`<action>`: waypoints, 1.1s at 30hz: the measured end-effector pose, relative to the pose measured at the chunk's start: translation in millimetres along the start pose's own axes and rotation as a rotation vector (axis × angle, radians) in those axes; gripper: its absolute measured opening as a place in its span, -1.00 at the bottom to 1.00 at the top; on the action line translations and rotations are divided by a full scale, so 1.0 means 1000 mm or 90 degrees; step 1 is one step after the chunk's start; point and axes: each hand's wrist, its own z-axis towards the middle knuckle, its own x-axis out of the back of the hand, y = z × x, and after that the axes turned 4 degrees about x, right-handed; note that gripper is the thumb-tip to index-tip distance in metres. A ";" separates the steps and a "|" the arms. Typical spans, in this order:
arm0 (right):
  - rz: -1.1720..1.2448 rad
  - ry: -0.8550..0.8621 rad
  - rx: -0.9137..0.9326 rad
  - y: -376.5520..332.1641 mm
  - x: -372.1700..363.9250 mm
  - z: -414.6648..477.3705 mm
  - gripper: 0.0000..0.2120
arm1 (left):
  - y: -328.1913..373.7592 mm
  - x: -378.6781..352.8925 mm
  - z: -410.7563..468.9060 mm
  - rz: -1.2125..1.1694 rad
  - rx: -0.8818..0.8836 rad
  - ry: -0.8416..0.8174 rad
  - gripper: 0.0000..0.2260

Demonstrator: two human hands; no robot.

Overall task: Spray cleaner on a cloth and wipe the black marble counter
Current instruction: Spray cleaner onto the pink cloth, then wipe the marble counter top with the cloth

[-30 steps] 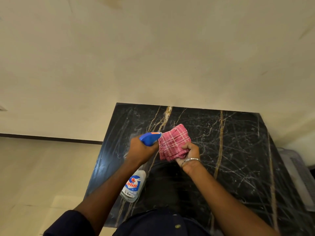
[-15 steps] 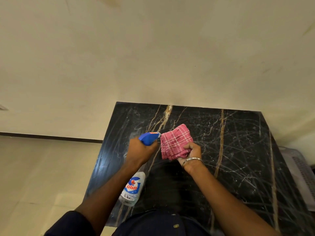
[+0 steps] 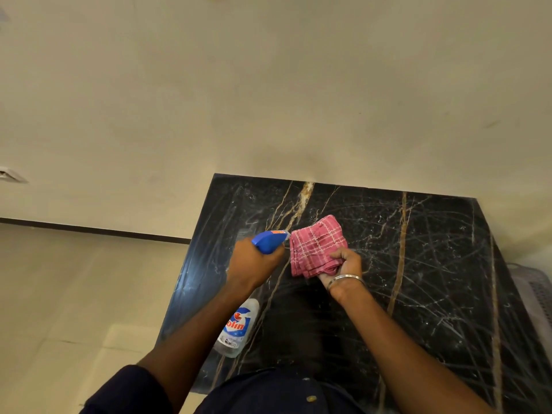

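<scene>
My left hand (image 3: 252, 261) grips a clear spray bottle (image 3: 237, 327) with a blue trigger head (image 3: 268, 240) and a blue and red label. Its nozzle points right, almost touching a folded pink checked cloth (image 3: 316, 245). My right hand (image 3: 340, 264), with a metal bangle on the wrist, holds that cloth by its lower edge, upright above the black marble counter (image 3: 433, 264). The counter has gold veins and many white streaks across it.
A cream wall rises behind the counter. Cream floor (image 3: 74, 294) with a dark skirting line lies to the left. A grey perforated basket (image 3: 534, 294) stands past the counter's right edge. My dark shirt fills the bottom of the view.
Both hands, the bottle and the cloth stay almost in place. The cloth has shifted slightly and the nozzle sits a little closer to it.
</scene>
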 end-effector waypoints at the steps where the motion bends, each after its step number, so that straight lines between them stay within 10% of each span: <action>1: 0.001 0.003 -0.004 0.000 -0.001 0.003 -0.77 | -0.002 0.002 0.002 -0.002 0.008 0.006 -0.84; 12: -0.108 -0.027 0.097 0.014 -0.048 0.056 -0.55 | -0.035 0.040 0.036 -0.163 0.145 0.026 -0.75; 23: -1.113 -0.215 0.630 0.061 -0.122 0.124 -0.49 | -0.062 0.072 0.067 -0.159 0.191 -0.023 -0.84; 33: -1.501 -0.218 0.461 0.109 -0.142 0.190 -0.33 | -0.080 0.092 0.087 -0.199 0.237 -0.013 -0.79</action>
